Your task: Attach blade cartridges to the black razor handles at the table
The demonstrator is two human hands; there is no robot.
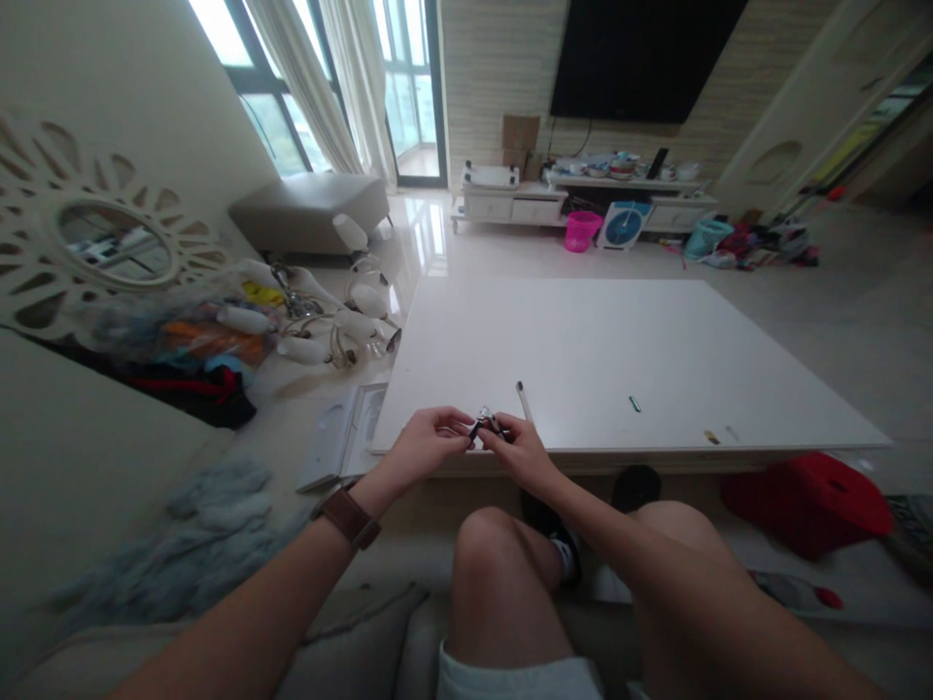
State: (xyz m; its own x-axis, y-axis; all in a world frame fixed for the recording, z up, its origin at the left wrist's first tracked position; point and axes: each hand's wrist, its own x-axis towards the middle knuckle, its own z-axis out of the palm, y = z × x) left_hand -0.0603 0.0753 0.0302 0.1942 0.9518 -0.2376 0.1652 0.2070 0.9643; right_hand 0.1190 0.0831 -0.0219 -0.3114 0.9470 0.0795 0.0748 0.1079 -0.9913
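Mid-handling: left hand [430, 439] and right hand [523, 453] pinch a dark-and-silver piece [482, 419]; brush-like stick [524, 400] just beyond, green stick [635, 403] rightward, both unheld.

No readable text, labels, brands, numbers or signs; any lettering too small or blurred.

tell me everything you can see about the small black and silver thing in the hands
The small thing has black parts and a shiny, silvery part that looks like metal. The left hand and right hand pinch it, close to the near edge of the white table. It is partly hidden, so its full shape is unclear.
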